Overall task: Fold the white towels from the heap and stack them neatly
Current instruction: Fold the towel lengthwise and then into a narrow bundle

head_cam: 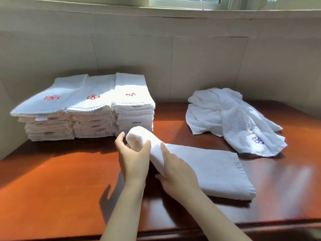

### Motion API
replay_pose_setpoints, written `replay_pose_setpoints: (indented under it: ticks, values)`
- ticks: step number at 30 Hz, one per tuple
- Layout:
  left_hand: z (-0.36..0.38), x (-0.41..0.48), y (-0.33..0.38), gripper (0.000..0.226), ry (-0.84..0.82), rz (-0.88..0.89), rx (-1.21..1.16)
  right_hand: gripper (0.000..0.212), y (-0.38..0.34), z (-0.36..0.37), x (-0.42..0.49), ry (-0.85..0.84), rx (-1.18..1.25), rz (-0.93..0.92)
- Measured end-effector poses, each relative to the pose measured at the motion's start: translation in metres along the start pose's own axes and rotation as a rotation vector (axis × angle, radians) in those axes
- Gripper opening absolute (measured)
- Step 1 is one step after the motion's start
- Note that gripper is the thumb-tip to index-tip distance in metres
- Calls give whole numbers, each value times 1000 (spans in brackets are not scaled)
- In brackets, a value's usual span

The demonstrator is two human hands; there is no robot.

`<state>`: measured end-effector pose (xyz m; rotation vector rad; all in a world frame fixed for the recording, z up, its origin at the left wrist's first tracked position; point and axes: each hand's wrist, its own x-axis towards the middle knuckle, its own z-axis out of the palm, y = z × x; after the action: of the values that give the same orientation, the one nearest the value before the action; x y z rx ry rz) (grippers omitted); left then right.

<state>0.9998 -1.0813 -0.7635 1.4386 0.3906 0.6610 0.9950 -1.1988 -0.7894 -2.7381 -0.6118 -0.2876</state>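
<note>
The left hand (133, 159) cups and the right hand (177, 173) pinches the raised fold of the towel (208, 167) lying on the table (60, 180); laying it squarely over should keep edges matched.

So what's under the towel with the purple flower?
The purple-flower towel lies draped over other crumpled white towels on the table. It covers parts of them, so how many there are cannot be seen.
</note>
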Motion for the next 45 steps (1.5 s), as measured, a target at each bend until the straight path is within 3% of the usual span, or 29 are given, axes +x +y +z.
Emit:
replay_pose_setpoints:
  ticks: [3, 5, 8, 11, 13, 15, 17, 19, 22, 25, 27, 30, 32, 34, 36, 38, 41, 45]
  values:
    - [-4, -1, 9, 54, -124, 37, -176, 66, 6, -5, 9, 187, 94, 133]
    - [-6, 1, 11, 44, -128, 49, -209, 52, 12, -24, 12, 249, 424, 204]
    - [-12, 12, 12, 67, -229, 7, -155, 38, 22, -60, 13, 342, 974, 231]
    - [-24, 20, 12, 79, -572, -3, 89, 22, 38, -88, 14, 323, 1561, 325]
    - [-30, 19, 10, 65, -850, -49, 167, 38, 44, -95, 14, 178, 1962, 257]
    - [-34, 18, 4, 53, -999, -177, 111, 48, 52, -90, 18, 206, 2111, 274]
    - [-36, 18, -3, 46, -1042, -334, 43, 43, 64, -78, 23, 397, 2063, 472]
    - [-37, 18, -9, 37, -998, -403, 109, 29, 82, -61, 23, 525, 1841, 756]
    - [-37, 19, -17, 18, -901, -360, 487, 30, 106, -44, 17, 436, 1550, 1017]
    - [-37, 19, -17, 17, -894, -303, 610, 28, 116, -44, 15, 398, 1446, 1004]
    - [-39, 17, -11, 30, -966, -295, 609, 36, 122, -43, 17, 402, 1345, 969]
    - [-44, 12, -5, 73, -1310, -433, 524, 42, 127, -37, 17, 304, 1173, 910]
    - [-43, 8, -1, 81, -1430, -421, 551, 47, 127, -37, 19, 213, 1044, 837]
    - [-34, 7, -1, 78, -1236, -333, 558, 61, 126, -38, 20, 152, 956, 765]
    - [-18, 11, -10, 71, -979, -294, 409, 74, 125, -39, 18, 94, 921, 703]
    - [-2, 12, -15, 59, -852, -310, 283, 76, 125, -41, 15, 13, 908, 621]
    - [10, 11, -19, 60, -903, -347, 239, 74, 121, -48, 8, -80, 910, 506]
    - [6, 6, -15, 61, -1125, -403, 176, 74, 115, -53, -3, -151, 1035, 382]
